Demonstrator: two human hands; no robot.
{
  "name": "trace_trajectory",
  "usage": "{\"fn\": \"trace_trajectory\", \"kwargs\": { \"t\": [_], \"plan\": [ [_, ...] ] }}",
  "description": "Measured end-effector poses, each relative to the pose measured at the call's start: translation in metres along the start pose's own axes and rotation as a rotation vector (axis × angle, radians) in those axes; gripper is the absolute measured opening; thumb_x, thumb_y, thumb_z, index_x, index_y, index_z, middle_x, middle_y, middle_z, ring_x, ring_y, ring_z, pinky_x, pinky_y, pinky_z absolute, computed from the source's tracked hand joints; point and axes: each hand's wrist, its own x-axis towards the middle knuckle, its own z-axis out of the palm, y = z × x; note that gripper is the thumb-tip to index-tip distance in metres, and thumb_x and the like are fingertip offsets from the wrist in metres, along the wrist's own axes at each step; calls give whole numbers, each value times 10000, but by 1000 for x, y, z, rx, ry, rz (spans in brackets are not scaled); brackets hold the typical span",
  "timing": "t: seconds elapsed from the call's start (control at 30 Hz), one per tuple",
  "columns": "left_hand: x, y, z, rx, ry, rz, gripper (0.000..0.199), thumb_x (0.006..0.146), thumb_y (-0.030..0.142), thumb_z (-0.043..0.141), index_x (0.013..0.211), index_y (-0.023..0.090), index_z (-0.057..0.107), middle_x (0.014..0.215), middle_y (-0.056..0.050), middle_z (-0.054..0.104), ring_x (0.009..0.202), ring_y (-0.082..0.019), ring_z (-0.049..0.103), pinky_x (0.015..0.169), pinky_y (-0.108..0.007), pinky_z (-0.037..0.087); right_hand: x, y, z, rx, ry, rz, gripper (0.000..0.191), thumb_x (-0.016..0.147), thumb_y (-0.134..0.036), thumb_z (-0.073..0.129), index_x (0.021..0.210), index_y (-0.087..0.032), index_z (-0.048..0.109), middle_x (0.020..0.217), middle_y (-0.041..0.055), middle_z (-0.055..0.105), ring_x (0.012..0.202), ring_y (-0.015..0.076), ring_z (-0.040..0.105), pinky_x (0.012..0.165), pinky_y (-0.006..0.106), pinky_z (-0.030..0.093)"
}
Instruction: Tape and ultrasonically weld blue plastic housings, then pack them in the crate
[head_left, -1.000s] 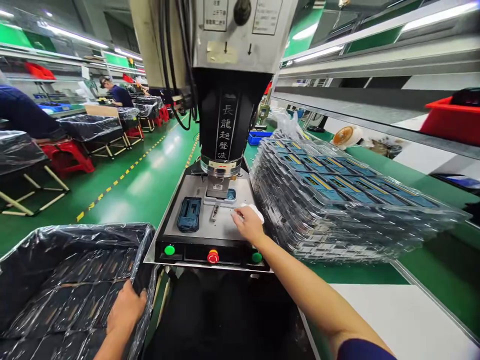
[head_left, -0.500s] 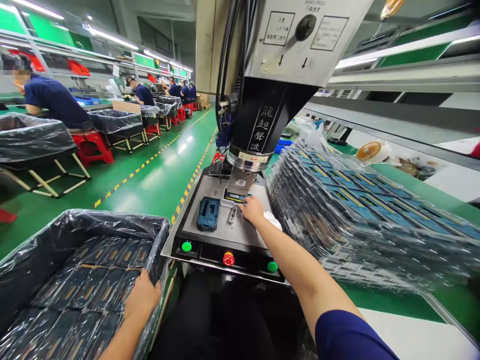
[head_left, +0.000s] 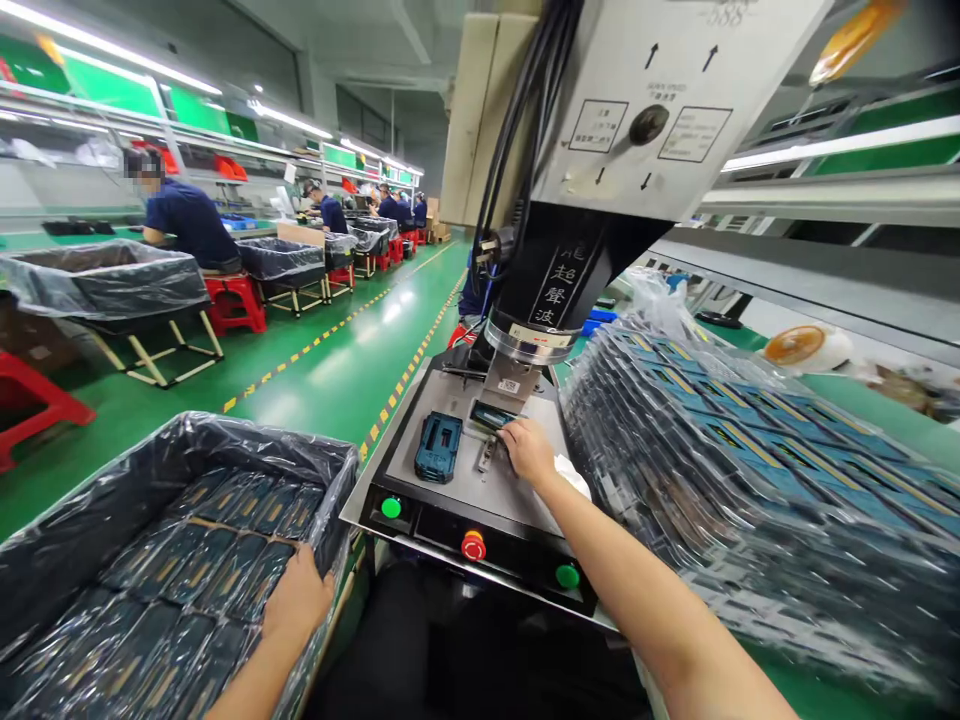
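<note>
My right hand (head_left: 529, 452) rests on the steel plate (head_left: 457, 490) of an ultrasonic welding machine, next to a blue-framed part (head_left: 491, 415) in the fixture under the horn (head_left: 517, 345). Its fingers hide whether they pinch anything. A white cloth (head_left: 574, 477) lies by my right wrist. Left of the hand are a small metal piece (head_left: 487, 453) and a blue plastic holder (head_left: 439, 447). My left hand (head_left: 300, 600) grips the rim of a plastic-lined bin (head_left: 334, 470) filled with dark, bagged flat parts.
Wrapped stacks of trays (head_left: 750, 480) rise right of the machine. Green buttons (head_left: 391, 507) and a red emergency stop (head_left: 473, 545) sit on its front edge. Seated co-workers (head_left: 191, 225), lined bins and red stools line the green aisle behind.
My view has swung to the right. My right hand has moved from the white cloth to beside the fixture, and the cloth stays on the plate edge. My left hand remains on the bin rim.
</note>
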Motion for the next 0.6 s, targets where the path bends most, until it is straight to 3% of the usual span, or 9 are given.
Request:
{"fn": "trace_trajectory", "kwargs": {
  "t": [0.1,0.2,0.3,0.37,0.47,0.53,0.6],
  "plan": [
    [1,-2,3,-31,81,17,530,859,354,432,1308,74,402,1284,-215,510,1155,-377,541,952,-501,439,-29,-12,-17,59,61,-108,290,961,-313,417,911,-173,666,987,101,653,959,225,567,896,346,428],
    [-11,5,2,-109,336,126,569,848,343,467,1326,40,409,1389,-234,418,1313,-346,403,1090,-469,348,-72,-29,-37,254,120,-180,316,966,-364,378,897,-198,638,972,110,647,921,230,586,870,371,452],
    [-40,27,-11,-334,472,359,590,869,397,475,1348,61,397,1425,-209,395,1364,-289,346,1158,-432,278,-120,-50,-53,507,-44,-133,308,952,-441,397,880,-233,612,947,107,637,899,234,593,832,362,470],
    [-64,49,-23,-491,387,508,647,867,435,512,1397,99,351,1443,-185,396,1361,-264,361,1160,-427,281,-149,-62,-54,654,-245,-61,333,935,-497,407,810,-244,584,869,88,622,816,221,583,761,340,477],
    [-92,85,-39,-629,81,719,781,786,467,640,1437,158,339,1448,-152,428,1320,-262,423,1122,-416,341,-182,-75,-40,828,-511,57,425,895,-591,417,709,-228,536,722,42,571,686,187,535,649,295,459],
    [-102,105,-43,-628,-100,789,650,760,444,672,1335,190,505,1302,-109,584,1185,-238,541,1059,-371,403,-196,-79,-23,918,-604,119,486,859,-650,423,669,-214,521,670,25,545,646,172,511,612,275,445],
    [-105,118,-41,-564,-195,722,426,768,420,660,1138,210,657,1068,-59,697,979,-206,621,944,-335,463,-205,-80,-6,972,-629,168,517,841,-678,418,656,-207,523,664,26,552,645,172,518,614,270,449]
  ]
}}
